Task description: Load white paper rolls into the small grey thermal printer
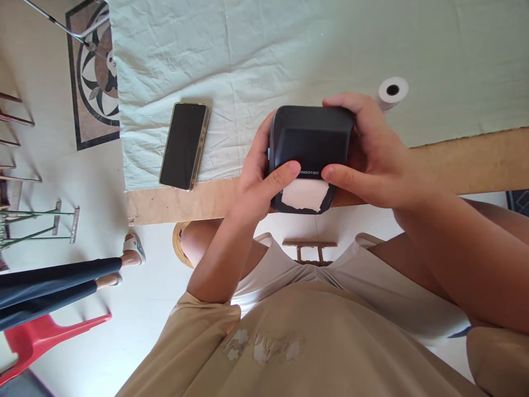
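Observation:
Both my hands hold a black label printer (314, 138) just over the front edge of the table. My left hand (264, 171) wraps around its left side, thumb on the front face near the lettering. My right hand (372, 149) grips the opposite side, its thumb also on the front. A torn-edged piece of white paper (305, 195) sticks out from the printer's lower end. Behind my right hand, a white paper roll (392, 92) with a dark core stands on the cloth. The fingers under the printer are hidden.
A smartphone (184, 146) with a dark screen lies on the pale green cloth (256, 49) to the left. The table's bare wooden edge (173, 207) runs in front of me. At left are a person's legs (61, 284), a red plastic chair (45, 336) and a green metal frame (41, 220).

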`<state>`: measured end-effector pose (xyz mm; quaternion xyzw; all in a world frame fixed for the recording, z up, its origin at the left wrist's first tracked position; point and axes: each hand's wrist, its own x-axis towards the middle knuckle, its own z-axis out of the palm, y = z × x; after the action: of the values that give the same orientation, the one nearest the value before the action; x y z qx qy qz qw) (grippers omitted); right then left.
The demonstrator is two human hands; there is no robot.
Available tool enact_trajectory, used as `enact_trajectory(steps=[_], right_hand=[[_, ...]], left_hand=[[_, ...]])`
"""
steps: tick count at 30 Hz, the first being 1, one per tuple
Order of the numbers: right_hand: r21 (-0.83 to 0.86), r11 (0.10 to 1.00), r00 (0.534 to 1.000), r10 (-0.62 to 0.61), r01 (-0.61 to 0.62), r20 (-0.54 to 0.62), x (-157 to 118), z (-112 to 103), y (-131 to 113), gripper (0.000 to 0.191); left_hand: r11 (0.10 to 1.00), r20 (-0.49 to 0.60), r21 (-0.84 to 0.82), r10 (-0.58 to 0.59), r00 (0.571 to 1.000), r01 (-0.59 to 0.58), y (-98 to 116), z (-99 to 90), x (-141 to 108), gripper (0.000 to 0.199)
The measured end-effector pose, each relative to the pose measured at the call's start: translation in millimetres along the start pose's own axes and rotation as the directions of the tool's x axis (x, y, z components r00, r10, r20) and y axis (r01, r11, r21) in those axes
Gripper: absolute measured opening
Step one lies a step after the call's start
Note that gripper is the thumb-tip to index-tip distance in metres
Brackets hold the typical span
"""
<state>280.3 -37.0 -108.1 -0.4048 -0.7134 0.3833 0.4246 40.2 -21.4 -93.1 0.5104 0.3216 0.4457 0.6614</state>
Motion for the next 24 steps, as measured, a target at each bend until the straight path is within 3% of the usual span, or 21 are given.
enact_trajectory(steps=[5,12,18,24], right_hand=[[-0.023,1.0,0.999,-0.016,0.017,0.045,1.8,-8.4,-2.4,0.074],[-0.014,0.999,0.998,-0.05,0.051,0.047,1.7,-7.7,-3.7,0.075],[-0.063,0.996,0.993,-0.053,0.059,0.103,2.5,-10.1,-0.7,0.077],[0.021,0.999,0.995,-0.025,0.023,0.094,2.9,-8.2,-1.9,0.073]], left_hand=[[0.998,0.023,-0.013,0.061,0.998,-0.061,-14.3,-7.3,4.2,0.071],[1.0,0.005,-0.002,0.022,1.0,-0.022,-7.6,-4.1,2.6,0.059],[1.0,0.016,0.004,0.022,1.0,-0.022,-17.8,-11.1,7.7,0.08],[0.999,0.017,-0.009,0.046,0.999,-0.046,-15.7,-7.7,3.2,0.07]])
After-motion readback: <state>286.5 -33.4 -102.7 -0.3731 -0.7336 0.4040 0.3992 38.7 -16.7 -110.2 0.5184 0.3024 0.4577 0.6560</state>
